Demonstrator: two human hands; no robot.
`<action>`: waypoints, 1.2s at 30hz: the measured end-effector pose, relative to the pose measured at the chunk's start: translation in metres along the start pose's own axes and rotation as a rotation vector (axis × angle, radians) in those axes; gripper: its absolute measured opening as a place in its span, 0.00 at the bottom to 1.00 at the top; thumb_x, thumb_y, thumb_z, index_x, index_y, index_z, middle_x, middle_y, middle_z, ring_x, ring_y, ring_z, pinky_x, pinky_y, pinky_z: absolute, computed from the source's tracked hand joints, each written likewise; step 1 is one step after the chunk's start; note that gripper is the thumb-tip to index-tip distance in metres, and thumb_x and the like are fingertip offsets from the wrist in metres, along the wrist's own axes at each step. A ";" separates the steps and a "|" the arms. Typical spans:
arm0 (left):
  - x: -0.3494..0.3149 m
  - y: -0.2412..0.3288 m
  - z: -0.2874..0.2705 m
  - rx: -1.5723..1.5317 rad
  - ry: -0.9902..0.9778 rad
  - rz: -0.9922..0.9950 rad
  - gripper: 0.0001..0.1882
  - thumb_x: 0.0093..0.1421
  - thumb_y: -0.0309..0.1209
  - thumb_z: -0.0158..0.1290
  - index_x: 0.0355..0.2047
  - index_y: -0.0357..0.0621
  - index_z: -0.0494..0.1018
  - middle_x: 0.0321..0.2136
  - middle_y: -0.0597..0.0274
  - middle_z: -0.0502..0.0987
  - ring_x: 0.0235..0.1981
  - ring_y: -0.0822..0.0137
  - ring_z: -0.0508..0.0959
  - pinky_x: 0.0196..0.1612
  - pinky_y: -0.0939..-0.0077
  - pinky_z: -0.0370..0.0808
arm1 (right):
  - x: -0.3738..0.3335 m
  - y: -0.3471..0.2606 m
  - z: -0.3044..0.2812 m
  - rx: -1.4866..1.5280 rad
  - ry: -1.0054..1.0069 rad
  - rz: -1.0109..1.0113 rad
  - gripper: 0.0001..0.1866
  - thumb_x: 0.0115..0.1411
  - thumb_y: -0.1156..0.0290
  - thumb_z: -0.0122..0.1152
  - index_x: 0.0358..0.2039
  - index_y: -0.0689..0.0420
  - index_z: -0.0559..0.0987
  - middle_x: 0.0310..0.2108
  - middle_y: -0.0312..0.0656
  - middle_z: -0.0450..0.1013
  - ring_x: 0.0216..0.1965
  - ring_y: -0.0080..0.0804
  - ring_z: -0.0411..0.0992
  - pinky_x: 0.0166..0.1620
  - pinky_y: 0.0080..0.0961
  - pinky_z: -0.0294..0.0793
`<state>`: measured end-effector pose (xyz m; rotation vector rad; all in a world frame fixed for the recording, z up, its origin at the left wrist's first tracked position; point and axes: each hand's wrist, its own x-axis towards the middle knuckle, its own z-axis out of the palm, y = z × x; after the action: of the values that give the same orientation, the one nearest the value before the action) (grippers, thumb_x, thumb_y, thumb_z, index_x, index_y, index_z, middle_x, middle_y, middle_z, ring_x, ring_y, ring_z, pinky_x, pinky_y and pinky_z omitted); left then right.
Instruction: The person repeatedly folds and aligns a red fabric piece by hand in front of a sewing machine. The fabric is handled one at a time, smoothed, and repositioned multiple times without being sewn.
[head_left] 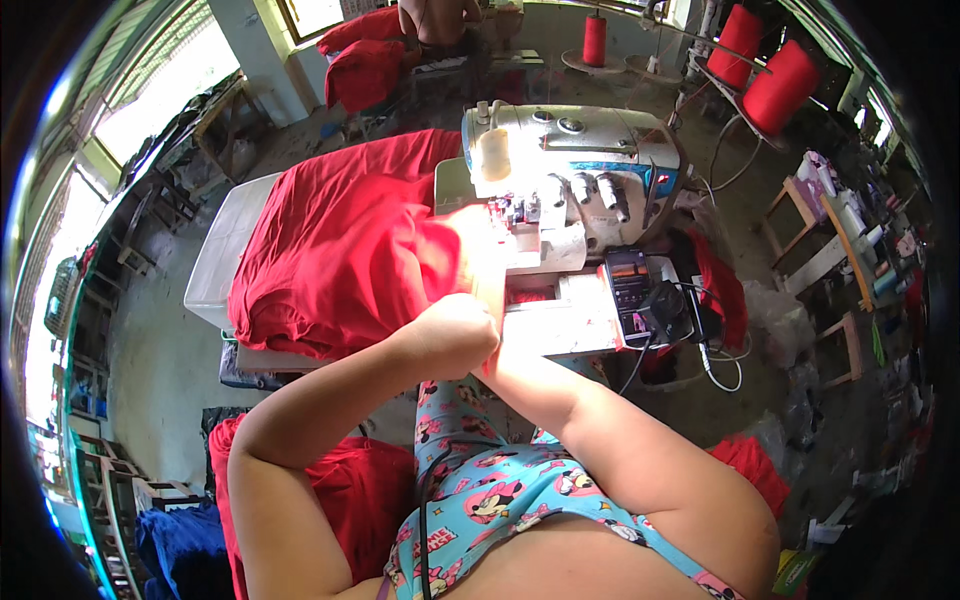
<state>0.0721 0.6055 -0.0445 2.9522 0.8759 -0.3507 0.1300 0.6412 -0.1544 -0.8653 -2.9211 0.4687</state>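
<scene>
A: Which containers do you see?

B: A pale box (208, 268) at the left, with the red cloth (335, 240) spread over much of it, so its inside is hidden. In front of the sewing machine (590, 135), a small opening in the white worktop (560, 332) has something red (532, 296) in it. Clear plastic bags (785, 318) lie on the floor to the right; their contents are too blurred to name.

A: What else is hard to make out?

B: Glare washes out the needle area, where the cloth's right side meets the machine. At the top edge, another person (436, 22) is cut off by the frame. The phone (632, 278) is clear enough, but a black adapter (667, 308) overlaps its corner.

A: And the hands?

B: The left hand (455, 332) is at the cloth's near right corner, knuckles up and wrist bent; its fingertips are hidden, so I cannot tell whether it pinches anything. The right hand (485, 285) reaches past it, along the cloth's right edge. It seems to touch the fabric, though the light is harsh there, and I cannot tell whether its fingers are spread or together.
</scene>
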 end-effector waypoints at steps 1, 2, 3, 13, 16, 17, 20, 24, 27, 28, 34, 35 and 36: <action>-0.004 0.000 0.000 -0.034 -0.014 -0.083 0.07 0.41 0.32 0.56 0.20 0.42 0.75 0.26 0.57 0.76 0.30 0.59 0.78 0.35 0.67 0.75 | -0.005 0.002 0.008 0.032 0.100 0.000 0.12 0.55 0.69 0.56 0.38 0.62 0.78 0.30 0.53 0.74 0.27 0.49 0.74 0.34 0.40 0.74; -0.011 -0.001 -0.008 -0.044 0.086 -0.146 0.08 0.42 0.32 0.57 0.21 0.42 0.74 0.26 0.57 0.76 0.29 0.58 0.78 0.33 0.66 0.75 | -0.013 0.003 0.011 0.083 0.229 0.002 0.12 0.55 0.69 0.56 0.38 0.62 0.78 0.30 0.53 0.74 0.27 0.48 0.74 0.34 0.39 0.74; -0.023 -0.003 -0.013 -0.058 0.183 -0.207 0.09 0.43 0.33 0.57 0.23 0.41 0.74 0.26 0.57 0.75 0.28 0.56 0.78 0.31 0.65 0.75 | -0.023 0.006 0.014 0.153 0.368 0.013 0.12 0.54 0.70 0.56 0.38 0.61 0.77 0.31 0.53 0.74 0.27 0.47 0.74 0.34 0.38 0.74; -0.067 -0.026 -0.048 -0.351 0.390 -0.336 0.09 0.44 0.22 0.61 0.27 0.38 0.74 0.26 0.56 0.74 0.31 0.57 0.76 0.36 0.69 0.73 | -0.062 0.022 -0.062 0.251 1.054 -0.102 0.13 0.49 0.71 0.65 0.36 0.54 0.75 0.41 0.46 0.70 0.46 0.48 0.67 0.49 0.37 0.68; -0.069 -0.027 -0.047 -0.348 0.389 -0.389 0.11 0.45 0.23 0.62 0.29 0.37 0.73 0.27 0.55 0.74 0.31 0.58 0.76 0.37 0.69 0.73 | -0.062 0.021 -0.073 0.235 0.941 -0.157 0.11 0.49 0.71 0.64 0.35 0.53 0.76 0.40 0.45 0.71 0.44 0.46 0.68 0.46 0.37 0.68; -0.070 -0.027 -0.046 -0.359 0.403 -0.412 0.11 0.45 0.23 0.62 0.29 0.37 0.72 0.26 0.55 0.73 0.31 0.58 0.76 0.37 0.69 0.73 | -0.064 0.018 -0.075 0.307 0.897 -0.140 0.10 0.50 0.71 0.63 0.34 0.54 0.76 0.37 0.44 0.72 0.41 0.45 0.70 0.44 0.36 0.70; -0.066 -0.026 -0.048 -0.327 0.438 -0.460 0.11 0.45 0.23 0.61 0.29 0.37 0.71 0.26 0.54 0.73 0.31 0.58 0.76 0.38 0.69 0.73 | -0.065 0.023 -0.071 0.410 0.872 -0.126 0.07 0.52 0.71 0.61 0.32 0.57 0.76 0.26 0.43 0.74 0.28 0.42 0.73 0.33 0.31 0.72; -0.062 -0.025 -0.046 -0.171 0.522 -0.396 0.10 0.44 0.23 0.61 0.28 0.39 0.72 0.26 0.56 0.71 0.30 0.58 0.75 0.36 0.68 0.72 | -0.070 0.022 -0.073 0.331 0.875 -0.123 0.06 0.51 0.71 0.61 0.30 0.57 0.76 0.28 0.43 0.73 0.32 0.44 0.72 0.36 0.36 0.70; -0.062 -0.029 -0.046 -0.123 0.492 -0.359 0.09 0.44 0.22 0.61 0.27 0.40 0.73 0.26 0.57 0.71 0.30 0.57 0.73 0.36 0.68 0.72 | -0.069 0.023 -0.077 0.181 0.884 -0.108 0.05 0.52 0.71 0.60 0.30 0.55 0.76 0.31 0.42 0.73 0.35 0.44 0.72 0.37 0.36 0.71; -0.062 -0.030 -0.047 -0.131 0.474 -0.351 0.09 0.44 0.22 0.60 0.27 0.40 0.74 0.26 0.57 0.70 0.30 0.57 0.73 0.35 0.68 0.72 | -0.071 0.022 -0.078 0.216 0.851 -0.089 0.05 0.52 0.70 0.59 0.31 0.55 0.76 0.32 0.42 0.73 0.36 0.44 0.72 0.38 0.36 0.71; -0.045 -0.029 -0.038 -0.466 0.524 0.017 0.06 0.47 0.20 0.57 0.27 0.38 0.73 0.27 0.57 0.72 0.30 0.56 0.73 0.35 0.68 0.72 | -0.077 0.042 -0.080 0.297 0.881 -0.286 0.06 0.50 0.74 0.59 0.31 0.54 0.76 0.34 0.42 0.74 0.38 0.45 0.72 0.40 0.35 0.71; -0.045 -0.029 -0.037 -0.516 0.507 0.020 0.06 0.47 0.20 0.57 0.27 0.38 0.73 0.27 0.57 0.72 0.30 0.56 0.74 0.35 0.68 0.72 | -0.077 0.044 -0.080 0.228 0.920 -0.356 0.07 0.50 0.75 0.59 0.31 0.55 0.76 0.35 0.42 0.74 0.38 0.44 0.72 0.41 0.35 0.72; -0.043 -0.027 -0.037 -0.523 0.510 -0.017 0.05 0.47 0.20 0.57 0.26 0.38 0.73 0.25 0.57 0.72 0.29 0.57 0.74 0.34 0.68 0.72 | -0.078 0.047 -0.077 0.182 0.943 -0.313 0.10 0.47 0.77 0.60 0.33 0.55 0.78 0.32 0.42 0.76 0.35 0.41 0.74 0.37 0.33 0.73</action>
<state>0.0296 0.6089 0.0022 2.5551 0.8592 0.5719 0.2308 0.6572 -0.0935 -0.4098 -2.0414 0.2038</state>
